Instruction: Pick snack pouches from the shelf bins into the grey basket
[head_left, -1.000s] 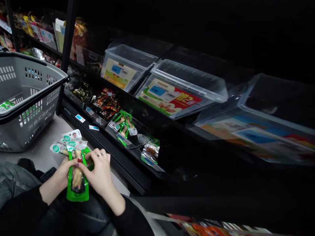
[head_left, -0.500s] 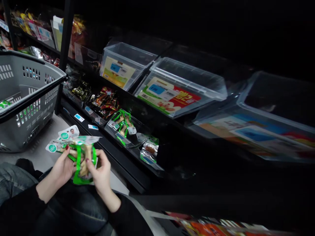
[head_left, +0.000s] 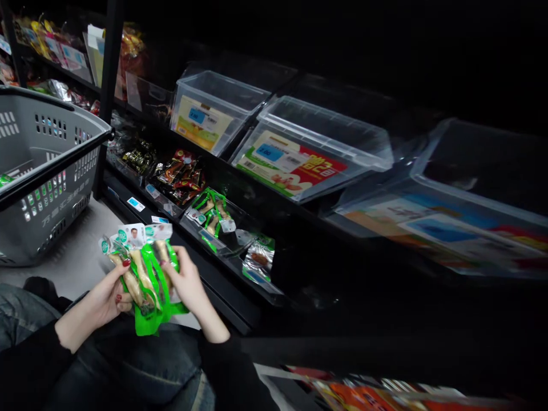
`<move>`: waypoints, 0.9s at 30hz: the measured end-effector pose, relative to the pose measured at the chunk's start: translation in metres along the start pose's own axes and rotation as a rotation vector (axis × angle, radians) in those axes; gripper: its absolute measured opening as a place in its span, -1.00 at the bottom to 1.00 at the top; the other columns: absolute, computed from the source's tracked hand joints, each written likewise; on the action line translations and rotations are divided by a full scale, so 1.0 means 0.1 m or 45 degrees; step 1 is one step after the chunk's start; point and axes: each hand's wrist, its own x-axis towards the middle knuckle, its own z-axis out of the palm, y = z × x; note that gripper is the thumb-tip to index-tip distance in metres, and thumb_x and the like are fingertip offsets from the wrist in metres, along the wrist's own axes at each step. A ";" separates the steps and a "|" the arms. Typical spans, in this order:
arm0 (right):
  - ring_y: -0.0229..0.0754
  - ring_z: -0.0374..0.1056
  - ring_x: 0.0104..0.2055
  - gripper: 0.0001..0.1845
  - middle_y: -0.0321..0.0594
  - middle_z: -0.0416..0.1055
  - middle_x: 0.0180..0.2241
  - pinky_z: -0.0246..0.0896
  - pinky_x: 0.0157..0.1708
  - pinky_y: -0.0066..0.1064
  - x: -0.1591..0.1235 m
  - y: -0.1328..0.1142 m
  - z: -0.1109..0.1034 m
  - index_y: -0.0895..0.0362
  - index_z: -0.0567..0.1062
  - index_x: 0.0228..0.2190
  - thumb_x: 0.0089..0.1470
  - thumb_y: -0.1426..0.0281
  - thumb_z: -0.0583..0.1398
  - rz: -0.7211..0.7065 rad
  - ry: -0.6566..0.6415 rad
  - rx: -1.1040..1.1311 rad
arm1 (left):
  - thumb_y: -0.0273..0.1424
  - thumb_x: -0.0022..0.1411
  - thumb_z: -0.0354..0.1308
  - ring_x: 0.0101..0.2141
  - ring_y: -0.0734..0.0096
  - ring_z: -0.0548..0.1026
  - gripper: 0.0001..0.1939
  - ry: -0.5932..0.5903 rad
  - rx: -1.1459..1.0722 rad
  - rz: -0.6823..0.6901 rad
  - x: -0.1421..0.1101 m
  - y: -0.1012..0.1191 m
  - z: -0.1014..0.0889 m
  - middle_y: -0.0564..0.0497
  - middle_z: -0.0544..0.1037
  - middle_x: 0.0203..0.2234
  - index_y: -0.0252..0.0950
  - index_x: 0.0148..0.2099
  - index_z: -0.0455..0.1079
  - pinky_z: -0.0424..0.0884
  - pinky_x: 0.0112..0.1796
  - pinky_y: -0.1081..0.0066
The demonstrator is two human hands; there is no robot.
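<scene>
Several green-edged, see-through packets of chicken feet (head_left: 143,279) with white printed tops are fanned out above my lap. My left hand (head_left: 107,299) is closed on the left-hand packets, thumb across their front and fingers behind. On the right side, my right hand (head_left: 187,282) pinches the rightmost packet, its thumb on the front; the other fingers are partly hidden. Similar green packets (head_left: 214,214) lie in a low clear bin on the bottom shelf, beyond my hands.
A grey shopping basket (head_left: 47,225) with a black rim stands at the left, some green packaging inside. Clear plastic bins (head_left: 240,94) with price labels line the shelf above. Dark-red packets (head_left: 182,174) fill a lower bin. A black shelf post (head_left: 110,68) rises behind the basket.
The stacked packets have been spread into a fan, so more of them show side by side. My right hand has shifted right with the rightmost packet. The camera view has drifted slightly.
</scene>
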 end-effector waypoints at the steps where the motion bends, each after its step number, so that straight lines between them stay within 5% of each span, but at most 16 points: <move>1: -0.18 0.31 -0.32 -0.77 -0.24 0.37 -0.35 0.17 -0.29 -0.36 -0.03 -0.03 0.06 0.13 0.25 -0.27 0.02 0.28 0.03 0.001 -0.081 0.085 | -0.31 0.17 0.00 -0.86 0.78 0.14 -0.80 0.005 0.003 0.027 0.00 0.01 0.00 0.10 0.42 -0.70 -0.35 -0.37 0.30 0.05 -0.83 0.72; 9: -0.11 0.22 -0.05 -0.37 -0.09 0.26 -0.10 0.11 -0.09 -0.28 -0.13 -0.07 0.28 0.16 0.12 -0.09 -0.18 0.23 0.23 -0.057 -0.458 0.370 | -0.16 0.03 0.13 -0.80 0.65 0.27 -0.69 0.263 0.547 0.187 -0.03 -0.03 0.07 0.17 0.34 -0.80 -0.30 -0.31 0.25 0.00 -0.81 0.73; 13: -0.04 0.18 -0.03 -0.14 -0.11 0.26 -0.10 0.10 -0.08 -0.21 -0.16 -0.03 0.38 0.14 0.15 -0.09 -0.48 0.34 0.37 0.062 -0.406 0.174 | -0.05 0.04 0.03 -0.81 0.50 0.34 -0.56 0.331 0.791 0.131 0.00 -0.12 0.02 0.10 0.40 -0.81 -0.31 -0.19 0.23 0.02 -0.83 0.67; 18: -0.10 0.30 -0.17 -0.30 -0.18 0.34 -0.21 0.19 -0.15 -0.22 -0.12 0.02 0.40 0.15 0.20 -0.16 -0.43 0.47 0.31 0.188 -0.384 0.357 | -0.10 0.02 0.08 -0.90 0.46 0.25 -0.58 0.327 1.169 0.240 0.00 0.00 -0.16 0.06 0.46 -0.80 -0.29 -0.15 0.35 -0.02 -0.85 0.55; 21: -0.12 0.33 -0.17 -0.36 -0.20 0.37 -0.21 0.22 -0.16 -0.25 -0.09 -0.03 0.36 0.12 0.19 -0.16 -0.36 0.47 0.28 0.244 -0.341 0.693 | -0.34 -0.16 0.29 -0.73 0.39 0.41 -0.77 0.367 1.128 0.552 0.01 0.13 -0.15 0.08 0.50 -0.71 -0.23 -0.35 0.44 0.15 -0.73 0.55; 23: -0.10 0.34 -0.16 -0.37 -0.19 0.38 -0.17 0.24 -0.18 -0.25 -0.11 -0.08 0.37 0.09 0.18 -0.13 -0.32 0.45 0.26 0.248 -0.315 0.874 | -0.43 -0.22 0.31 -0.51 0.29 0.51 -0.72 0.345 0.951 0.670 0.02 0.13 -0.09 0.04 0.57 -0.55 -0.24 -0.33 0.44 0.30 -0.58 0.53; 27: -0.07 0.33 -0.13 -0.39 -0.17 0.34 -0.10 0.26 -0.20 -0.23 -0.18 -0.13 0.42 0.05 0.13 -0.02 -0.16 0.39 0.16 0.145 -0.358 0.922 | -0.33 -0.02 0.15 -0.54 0.22 0.52 -0.64 0.159 0.336 0.243 0.03 -0.01 -0.02 -0.08 0.58 -0.53 -0.38 -0.15 0.39 0.36 -0.58 0.41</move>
